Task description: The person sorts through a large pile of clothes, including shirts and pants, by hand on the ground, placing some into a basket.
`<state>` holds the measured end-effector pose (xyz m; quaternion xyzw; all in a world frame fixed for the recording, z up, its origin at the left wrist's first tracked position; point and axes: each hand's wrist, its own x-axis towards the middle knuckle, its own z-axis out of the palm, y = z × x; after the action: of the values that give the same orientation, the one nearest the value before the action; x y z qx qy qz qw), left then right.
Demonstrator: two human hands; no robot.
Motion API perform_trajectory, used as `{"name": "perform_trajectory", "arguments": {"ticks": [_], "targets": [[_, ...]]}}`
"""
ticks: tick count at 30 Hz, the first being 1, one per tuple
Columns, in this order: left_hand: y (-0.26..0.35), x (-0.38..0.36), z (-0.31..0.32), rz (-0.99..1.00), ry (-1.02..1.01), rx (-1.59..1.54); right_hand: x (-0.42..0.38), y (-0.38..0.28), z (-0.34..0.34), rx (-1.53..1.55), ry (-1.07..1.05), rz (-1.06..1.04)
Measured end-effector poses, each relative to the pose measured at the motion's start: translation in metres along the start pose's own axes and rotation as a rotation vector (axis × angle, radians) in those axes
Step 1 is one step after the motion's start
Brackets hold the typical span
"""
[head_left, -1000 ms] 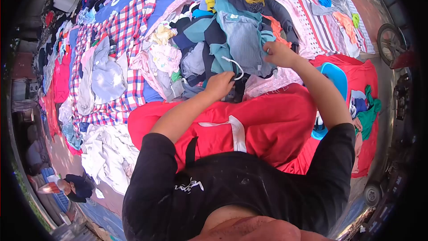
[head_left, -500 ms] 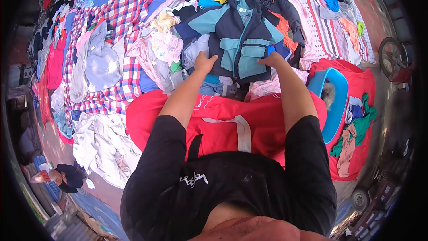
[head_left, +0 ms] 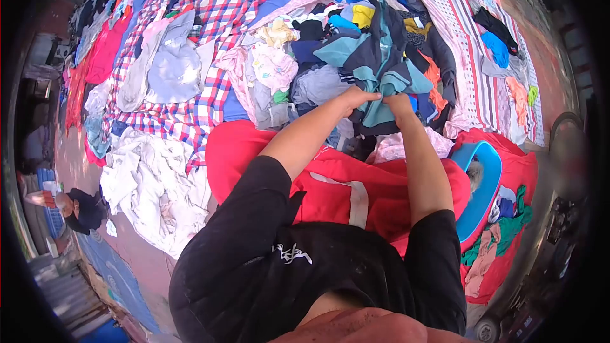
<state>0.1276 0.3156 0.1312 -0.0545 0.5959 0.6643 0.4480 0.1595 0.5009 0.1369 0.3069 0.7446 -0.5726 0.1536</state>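
Observation:
A dark navy and teal hooded jacket (head_left: 379, 57) lies bunched on the heap of clothes in front of me. My left hand (head_left: 357, 98) pinches its near left side, and my right hand (head_left: 399, 104) grips it just to the right, the two hands almost meeting. Folds of the jacket gather between them. Under and around it are a grey garment (head_left: 318, 84), an orange cloth (head_left: 434, 79) and a yellow piece (head_left: 363, 16). A pale cloth with a print (head_left: 274, 67) rests left of the jacket.
Red fabric (head_left: 248, 152) covers my lap. A blue tub (head_left: 484, 184) with something furry inside stands at my right. White clothes (head_left: 152, 184) are piled at the left, below a checked cloth (head_left: 210, 32). Another person (head_left: 81, 209) is at far left.
My hands have come together, gathering the jacket's spread front into folds between them. The camera view has also shifted, so the scene sits differently in the picture.

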Motion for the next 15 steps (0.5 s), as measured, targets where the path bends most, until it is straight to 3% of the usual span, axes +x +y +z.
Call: {"name": "perform_trajectory", "arguments": {"ticks": [2, 3, 4, 6, 8, 11, 13, 14, 15], "targets": [[0.015, -0.009, 0.010, 0.127, 0.162, 0.177, -0.023, -0.029, -0.009, 0.087, -0.091, -0.077], [0.054, -0.062, 0.021, 0.117, -0.013, 0.120, -0.014, -0.025, -0.013, 0.152, -0.145, -0.138], [0.047, -0.053, 0.023, 0.239, 0.023, 0.099, -0.031, -0.040, -0.017, 0.143, -0.106, -0.141], [0.058, -0.073, 0.030, 0.300, 0.171, 0.272, -0.082, -0.078, -0.035, 0.191, -0.276, -0.166], [0.055, -0.079, 0.033, 0.411, 0.163, 0.163, -0.128, -0.101, -0.044, 0.243, -0.280, -0.205], [0.074, -0.139, 0.045, 0.438, -0.013, -0.082, -0.173, -0.112, -0.054, 0.344, -0.337, -0.305], [0.085, -0.178, 0.052, 0.429, -0.040, -0.172, -0.172, -0.109, -0.067, 0.452, -0.245, -0.348], [0.088, -0.193, 0.054, 0.304, -0.038, -0.133, -0.169, -0.108, -0.076, 0.506, -0.195, -0.366], [0.091, -0.208, 0.054, 0.182, -0.035, -0.093, -0.166, -0.109, -0.085, 0.547, -0.298, -0.368]]}}
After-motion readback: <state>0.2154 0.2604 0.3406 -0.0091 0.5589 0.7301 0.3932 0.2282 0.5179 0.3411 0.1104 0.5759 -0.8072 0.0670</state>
